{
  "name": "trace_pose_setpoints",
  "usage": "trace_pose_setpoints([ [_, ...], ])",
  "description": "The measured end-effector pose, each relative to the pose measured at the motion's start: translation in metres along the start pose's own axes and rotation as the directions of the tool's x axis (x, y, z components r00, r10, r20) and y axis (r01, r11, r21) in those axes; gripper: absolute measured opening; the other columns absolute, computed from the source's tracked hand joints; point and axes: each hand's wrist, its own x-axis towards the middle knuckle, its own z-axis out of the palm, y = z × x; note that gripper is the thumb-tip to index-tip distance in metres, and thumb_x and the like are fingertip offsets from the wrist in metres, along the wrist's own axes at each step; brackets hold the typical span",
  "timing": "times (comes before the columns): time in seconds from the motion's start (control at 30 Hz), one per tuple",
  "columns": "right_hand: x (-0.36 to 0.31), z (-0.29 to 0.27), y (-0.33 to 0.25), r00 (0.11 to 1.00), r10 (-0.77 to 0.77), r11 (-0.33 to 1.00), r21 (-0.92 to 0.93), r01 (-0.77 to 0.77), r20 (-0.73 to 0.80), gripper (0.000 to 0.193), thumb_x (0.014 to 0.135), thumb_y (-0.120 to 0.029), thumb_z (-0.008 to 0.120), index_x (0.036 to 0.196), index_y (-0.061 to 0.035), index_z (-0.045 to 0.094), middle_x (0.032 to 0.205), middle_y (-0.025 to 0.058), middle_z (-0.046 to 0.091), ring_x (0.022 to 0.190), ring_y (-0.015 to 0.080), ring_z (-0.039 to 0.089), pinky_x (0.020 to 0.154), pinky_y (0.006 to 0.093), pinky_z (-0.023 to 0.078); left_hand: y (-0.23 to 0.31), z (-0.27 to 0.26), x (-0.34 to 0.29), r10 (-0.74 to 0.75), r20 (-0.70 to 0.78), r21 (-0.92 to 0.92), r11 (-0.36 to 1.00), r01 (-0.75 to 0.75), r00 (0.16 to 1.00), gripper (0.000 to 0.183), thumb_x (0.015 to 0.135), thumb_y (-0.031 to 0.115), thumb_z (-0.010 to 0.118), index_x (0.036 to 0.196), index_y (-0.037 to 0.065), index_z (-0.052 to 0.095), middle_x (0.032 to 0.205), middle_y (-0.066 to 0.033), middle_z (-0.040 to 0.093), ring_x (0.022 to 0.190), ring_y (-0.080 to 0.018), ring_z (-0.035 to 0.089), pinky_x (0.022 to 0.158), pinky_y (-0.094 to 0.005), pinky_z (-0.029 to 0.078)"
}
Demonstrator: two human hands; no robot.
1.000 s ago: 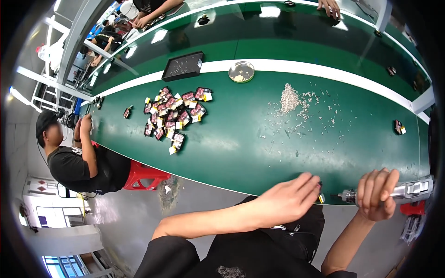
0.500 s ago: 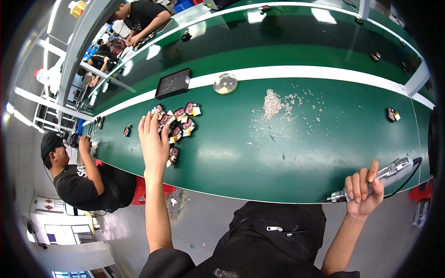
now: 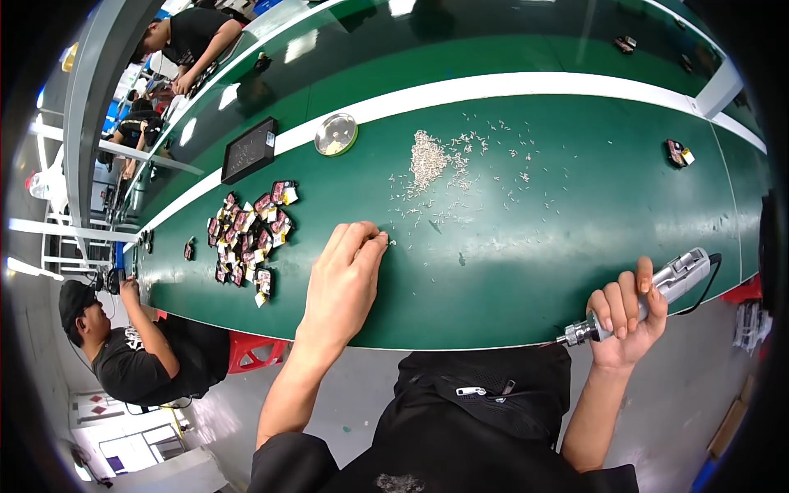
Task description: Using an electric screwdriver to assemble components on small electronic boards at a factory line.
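Observation:
My right hand [image 3: 620, 320] is wrapped round a grey electric screwdriver [image 3: 679, 276] at the table's near edge, its bit pointing left. Over the middle of the green table, my left hand [image 3: 341, 283] has its thumb and forefinger pressed together. A tiny pale piece shows by those fingertips, but I cannot make out whether they grip it. Beyond them lies a heap of small silvery screws [image 3: 427, 160], with loose ones scattered to its right and nearer me. Left of my left hand sits a cluster of small black-and-red devices [image 3: 246, 234] with white and yellow tabs.
A black tray [image 3: 250, 151] and a round clear dish [image 3: 336, 134] stand near the white rail [image 3: 460, 89]. A single black device [image 3: 678, 154] lies far right, another [image 3: 189, 249] at left. Co-workers sit along the left, one on a red stool [image 3: 255, 352].
My left hand has come away from the device cluster toward the right and nearer me, its spread fingers now drawn into a pinch. My right hand still grips the screwdriver. The view has shifted.

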Motion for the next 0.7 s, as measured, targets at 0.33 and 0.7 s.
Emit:
trace_pose_setpoints([
  [0.33,0.0,-0.001,0.001,1.0,0.006,1.0,0.017,-0.006,0.02,0.008,0.092,-0.014,0.047,0.088,-0.0069,0.046,0.051,-0.0003,0.038,0.04,0.0109,0.038,0.049,0.0298,0.037,-0.006,-0.006,0.002,0.216,0.151,0.194,0.951,-0.243,0.965,0.026,0.068,-0.003,0.065,0.093,-0.005,0.062,0.095,-0.0098,0.057,0.082,-0.0239,0.057,0.066,-0.034,0.052],
  [0.7,-0.002,0.0,-0.002,1.0,-0.005,1.0,0.025,0.006,-0.001,0.008,0.09,-0.015,0.049,0.088,-0.0068,0.048,0.051,-0.0005,0.039,0.041,0.0102,0.038,0.051,0.0293,0.037,0.011,0.002,0.001,0.058,-0.006,-0.172,0.983,-0.058,0.998,0.012,0.078,-0.008,0.057,0.082,-0.001,0.049,0.077,-0.011,0.051,0.065,-0.0231,0.051,0.059,-0.0337,0.045],
])
